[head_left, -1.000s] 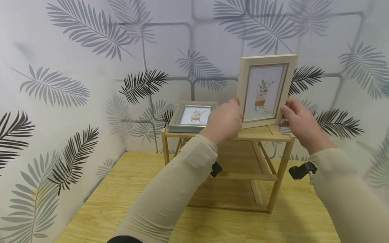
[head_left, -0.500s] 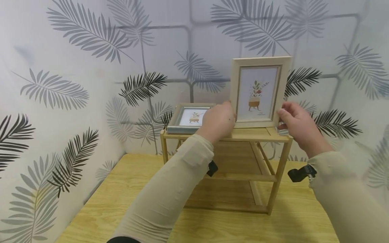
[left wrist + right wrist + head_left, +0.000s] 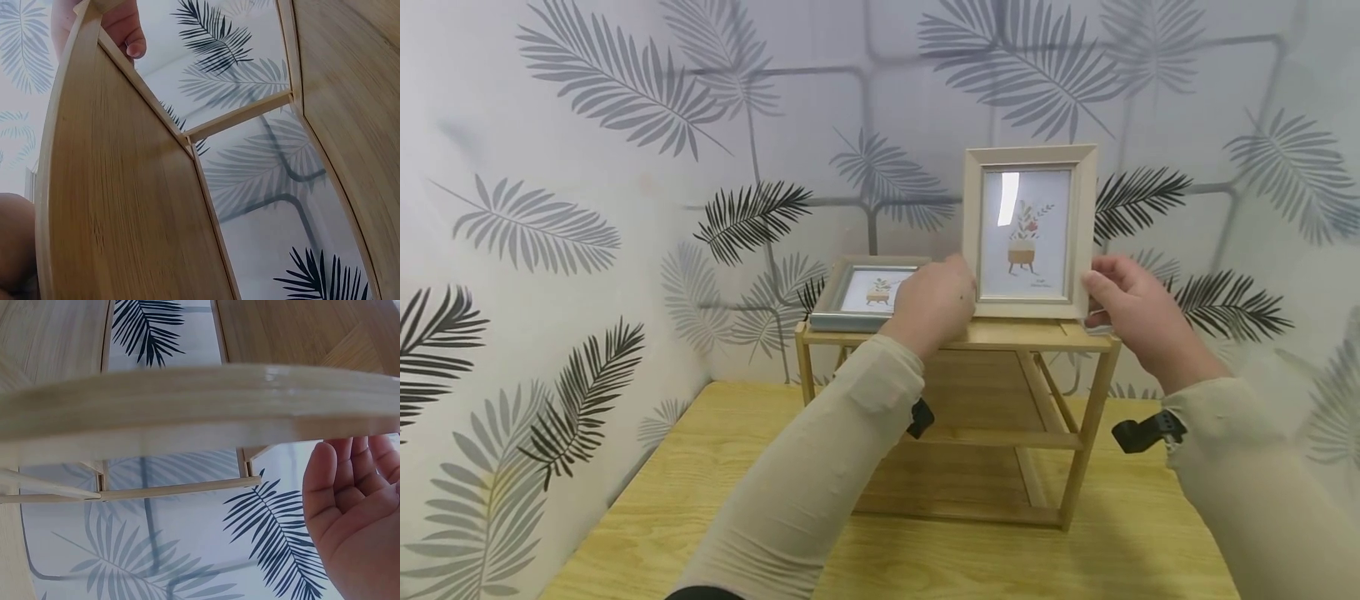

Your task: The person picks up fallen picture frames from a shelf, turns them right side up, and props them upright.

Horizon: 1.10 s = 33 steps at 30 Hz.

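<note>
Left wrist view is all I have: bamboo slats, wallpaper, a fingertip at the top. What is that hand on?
Observer: The left hand is at the lower left edge of a light wooden picture frame that stands upright on the top of the bamboo shelf.
Operator: Is the other hand on it too?
Observer: The right hand is at the frame's lower right corner; in the right wrist view its fingers look straight and relaxed below the shelf edge.
Operator: Anything else up there?
Observer: A second frame, grey, lies flat on the left part of the shelf top, just left of the left hand.
</note>
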Tool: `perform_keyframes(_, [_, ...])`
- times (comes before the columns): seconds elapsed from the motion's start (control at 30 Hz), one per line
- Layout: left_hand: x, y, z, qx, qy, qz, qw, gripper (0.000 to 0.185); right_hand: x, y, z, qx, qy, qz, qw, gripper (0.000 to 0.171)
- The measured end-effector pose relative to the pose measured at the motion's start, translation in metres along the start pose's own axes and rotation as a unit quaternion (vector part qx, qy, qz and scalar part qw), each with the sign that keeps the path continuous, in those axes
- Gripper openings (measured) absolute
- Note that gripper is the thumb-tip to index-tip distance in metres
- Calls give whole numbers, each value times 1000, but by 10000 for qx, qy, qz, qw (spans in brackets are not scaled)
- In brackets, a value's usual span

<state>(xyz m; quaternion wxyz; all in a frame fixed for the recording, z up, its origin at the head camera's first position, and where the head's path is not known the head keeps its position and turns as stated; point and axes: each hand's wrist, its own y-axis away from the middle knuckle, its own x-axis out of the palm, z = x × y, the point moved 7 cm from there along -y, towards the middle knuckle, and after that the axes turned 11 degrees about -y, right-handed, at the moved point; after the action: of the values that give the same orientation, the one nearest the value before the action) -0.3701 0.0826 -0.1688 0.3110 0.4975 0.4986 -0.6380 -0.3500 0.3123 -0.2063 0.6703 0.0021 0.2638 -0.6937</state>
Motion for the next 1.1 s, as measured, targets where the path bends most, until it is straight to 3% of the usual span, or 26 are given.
perform_keyframes(0.13, [0,0,0,11,126,-59,9999,27,-1,1,0,-59,-64,34,10000,65])
perform_keyframes(0.43, [-5,1,0,145,376,-249,9989,31,-5,3,1,-76,91,-61,9999,67])
perform_keyframes(0.87, [-7,3,1,190,285,-407,9986,33,-4,2,1,-44,-72,-153,9998,65])
perform_keyframes(1.1, [-10,14,2,360,126,-801,9961,32,-6,7,0,-93,22,-282,9996,64])
